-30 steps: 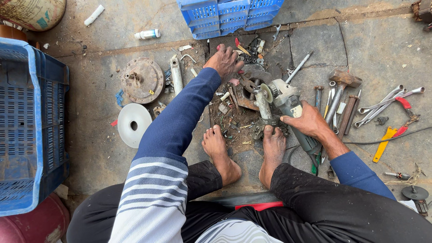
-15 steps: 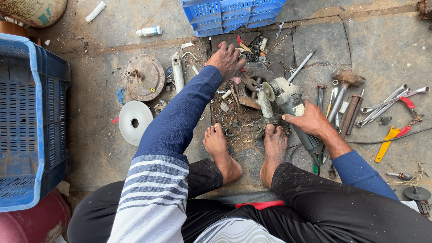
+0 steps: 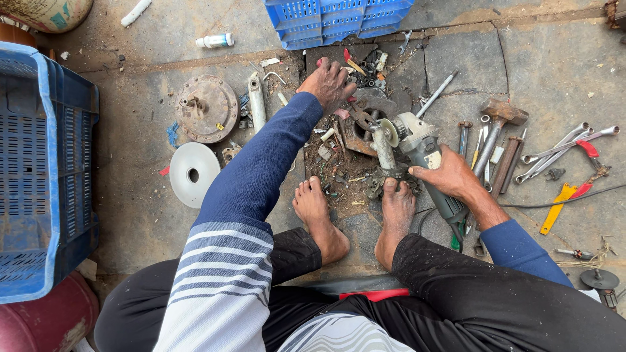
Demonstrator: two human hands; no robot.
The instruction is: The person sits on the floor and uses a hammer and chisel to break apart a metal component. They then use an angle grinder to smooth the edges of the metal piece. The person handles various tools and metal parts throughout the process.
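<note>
My right hand grips the body of a grey angle grinder lying on the concrete floor, its disc end pointing away from me toward a rusty metal part. My left hand reaches far forward, fingers spread over a heap of small tools and scrap just in front of a blue crate; I cannot tell whether it holds anything. Both my bare feet rest on the floor beside the grinder, amid rusty debris.
Spanners, a hammer, chisels and red and yellow pliers lie at right. A rusty round hub, a white disc and a metal tube lie at left. A large blue crate stands at far left.
My left hand has reached a little farther forward toward the scrap heap by the blue crate. The right hand stays on the grinder.
</note>
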